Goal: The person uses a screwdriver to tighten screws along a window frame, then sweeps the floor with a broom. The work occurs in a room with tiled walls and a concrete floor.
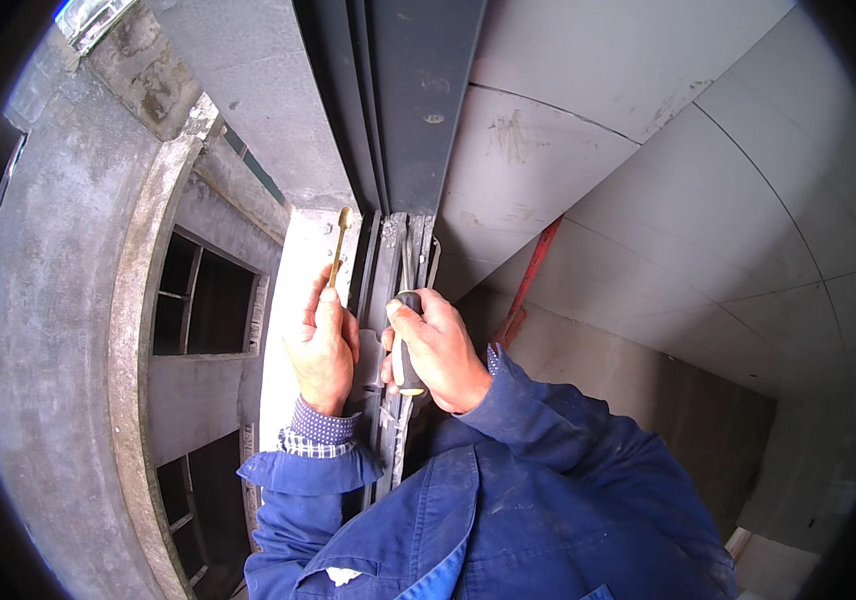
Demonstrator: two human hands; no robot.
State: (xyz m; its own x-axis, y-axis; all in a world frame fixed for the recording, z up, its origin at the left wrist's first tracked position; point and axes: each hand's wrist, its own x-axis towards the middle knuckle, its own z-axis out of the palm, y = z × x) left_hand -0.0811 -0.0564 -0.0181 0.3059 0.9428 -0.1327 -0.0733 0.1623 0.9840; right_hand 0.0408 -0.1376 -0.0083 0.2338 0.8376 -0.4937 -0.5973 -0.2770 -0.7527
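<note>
My left hand [322,350] is closed around the lower end of a thin brass-coloured rod [339,252] with a small rounded, spoon-like tip. The rod points up, over the pale sill. Beside it, my right hand [440,352] grips a screwdriver [406,368] by its black and pale handle. The screwdriver's shaft runs up along the grey metal sill track [372,275], its tip close to the foot of the upright. Whether the tip touches the metal, I cannot tell. Grey crumbs or debris lie in the track there.
A dark grey frame upright [418,120] rises from the track. Large pale wall panels [588,110] stand to the right, with a red bar [536,262] below them. Left of the white sill [283,400] is the outside, with a concrete building [78,250] and dark window openings.
</note>
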